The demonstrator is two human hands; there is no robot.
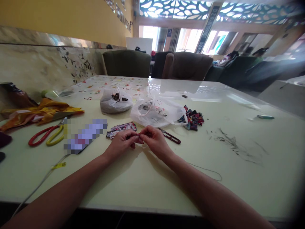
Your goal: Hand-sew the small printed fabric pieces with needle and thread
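Observation:
My left hand and my right hand meet over the table, fingertips pinched together. Between them is something small with a bit of red, mostly hidden by the fingers. Just behind my left hand lies a patterned strip of fabric pieces. Thread snips with a dark handle rest beside my right hand. A thin dark thread curls on the table to the right of my right forearm.
Behind my hands stand two white plastic bags, with a pile of colourful fabric pieces alongside. At left are red-and-yellow scissors, a blurred-out phone-shaped object and orange cloth. Loose threads lie at right.

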